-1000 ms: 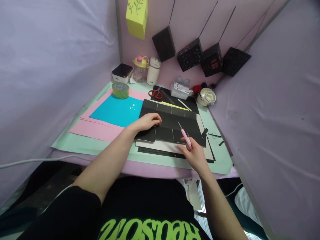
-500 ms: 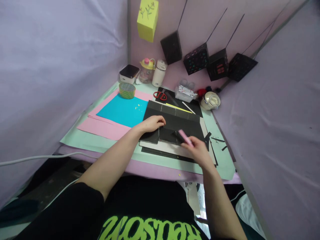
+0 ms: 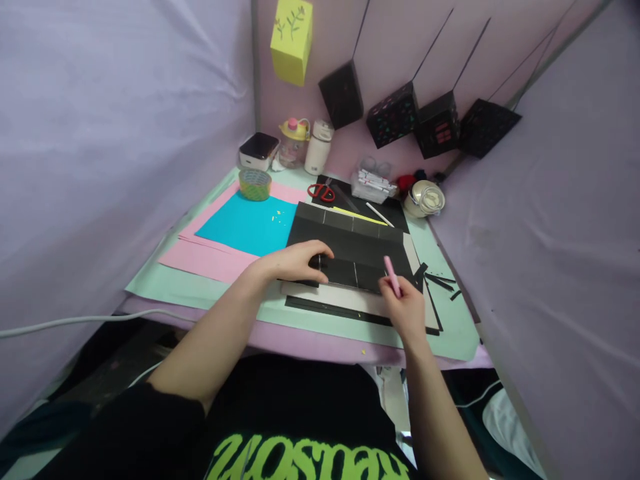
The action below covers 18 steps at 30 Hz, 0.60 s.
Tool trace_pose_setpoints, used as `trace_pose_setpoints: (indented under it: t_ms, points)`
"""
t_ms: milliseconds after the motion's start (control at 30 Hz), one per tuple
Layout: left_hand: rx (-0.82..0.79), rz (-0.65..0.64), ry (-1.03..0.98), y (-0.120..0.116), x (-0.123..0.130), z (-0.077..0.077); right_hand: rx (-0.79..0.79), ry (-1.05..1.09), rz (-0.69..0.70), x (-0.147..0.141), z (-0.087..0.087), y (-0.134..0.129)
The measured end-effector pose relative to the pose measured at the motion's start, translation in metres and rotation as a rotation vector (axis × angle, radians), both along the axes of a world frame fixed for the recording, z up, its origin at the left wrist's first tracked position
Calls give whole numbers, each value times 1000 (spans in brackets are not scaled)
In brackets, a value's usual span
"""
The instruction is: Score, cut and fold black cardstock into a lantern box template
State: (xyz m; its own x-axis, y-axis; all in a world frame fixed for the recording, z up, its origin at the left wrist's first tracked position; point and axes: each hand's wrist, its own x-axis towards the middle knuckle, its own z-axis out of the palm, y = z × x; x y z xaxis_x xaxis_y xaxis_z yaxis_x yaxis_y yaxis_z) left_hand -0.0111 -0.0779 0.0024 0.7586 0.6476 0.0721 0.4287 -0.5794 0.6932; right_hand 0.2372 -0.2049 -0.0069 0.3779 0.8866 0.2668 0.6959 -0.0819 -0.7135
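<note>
A sheet of black card (image 3: 350, 243) marked with pale lines lies in front of me, partly on a whitish board (image 3: 345, 300). My left hand (image 3: 303, 260) rests at the card's left part, thumb and fingers apart with nothing between them. Held in my right hand (image 3: 406, 303) is a slim pink craft knife or pen-like tool (image 3: 393, 277); its tip is hidden, so I cannot tell which. That hand is at the card's near right edge. Thin black strips (image 3: 440, 281) lie to the right of it.
Blue paper (image 3: 240, 227) and pink paper (image 3: 200, 260) lie at the left, with a tape roll (image 3: 255, 185) on top. Red-handled scissors (image 3: 321, 193), a clear box of white pens (image 3: 373, 185), a bottle (image 3: 319, 148) and a jar (image 3: 424, 199) stand farther back. Black paper boxes (image 3: 393, 115) hang above.
My right hand has moved right along the card's near edge with the pink tool. My left hand has shifted slightly nearer and its fingers have spread.
</note>
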Motion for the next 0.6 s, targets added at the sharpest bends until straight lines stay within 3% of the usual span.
trace_pose_setpoints:
  t_ms: [100,200,333,600]
  points:
    - [98,2,73,-11,-4,-8,2,-4,148,-33,-1,11]
    - [149,57,94,-16,-2,-15,-13,16,201,-48,-8,21]
    - [131,75,83,-18,0,-11,-17,77,199,-53,-16,23]
    - [136,-14,-22,-18,-3,-5,5,103,178,-52,-20,21]
